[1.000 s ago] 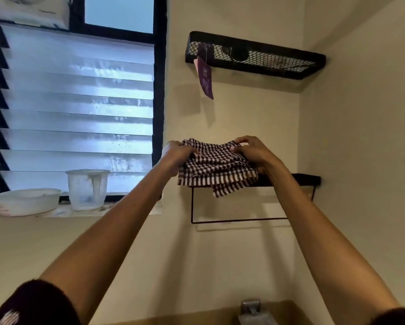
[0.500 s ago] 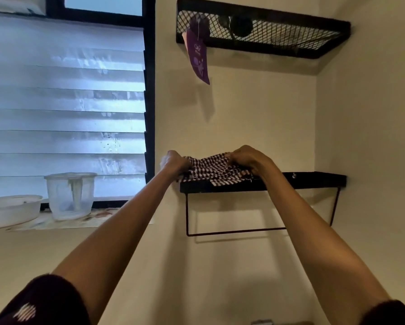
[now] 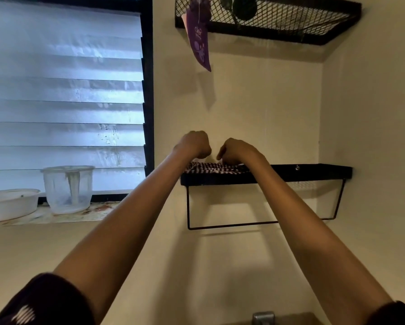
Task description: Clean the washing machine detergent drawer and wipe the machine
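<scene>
A dark-and-white checked cloth lies folded on the left end of a black wall shelf. Both my arms reach up to it. My left hand is curled into a fist right above the cloth's left part. Its fingertips pinch a pale edge of the cloth. My right hand is next to it, almost touching it, fingers curled down onto the cloth's top. The washing machine and its detergent drawer are out of view.
A black towel rail hangs under the shelf. Higher up is a black mesh shelf with a purple sachet dangling from it. On the window sill at left stand a clear plastic jug and a white bowl. A metal fitting shows at the bottom edge.
The cloth went from being held in front of the shelf to lying on it. My hands have come together over its middle.
</scene>
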